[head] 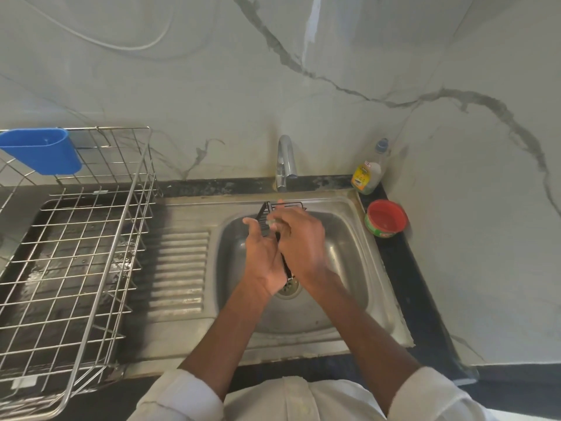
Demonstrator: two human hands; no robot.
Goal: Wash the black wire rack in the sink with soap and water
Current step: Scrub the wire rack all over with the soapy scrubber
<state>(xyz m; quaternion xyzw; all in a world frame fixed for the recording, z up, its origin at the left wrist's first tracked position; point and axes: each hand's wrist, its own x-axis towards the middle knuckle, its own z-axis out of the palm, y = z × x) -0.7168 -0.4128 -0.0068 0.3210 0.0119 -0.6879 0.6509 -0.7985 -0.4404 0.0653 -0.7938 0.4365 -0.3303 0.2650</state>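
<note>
Over the steel sink point(349, 256) I hold the black wire rack point(263, 218) upright on its edge, between both hands. My left hand point(262, 256) supports it from the left with the palm against it. My right hand point(299, 238) presses a small pale scrubber point(272, 222) against the rack's upper part. Much of the rack is hidden behind my hands; its top edge and a lower corner near the drain point(290, 288) show. The tap point(285, 161) stands just behind; I cannot tell whether water runs.
A steel wire dish drainer point(76, 238) with a blue plastic cup holder point(42, 150) fills the left counter. A dish-soap bottle point(368, 173) and a red-and-green soap tub point(386, 218) stand on the dark counter right of the sink. The ribbed draining board point(179, 268) lies between.
</note>
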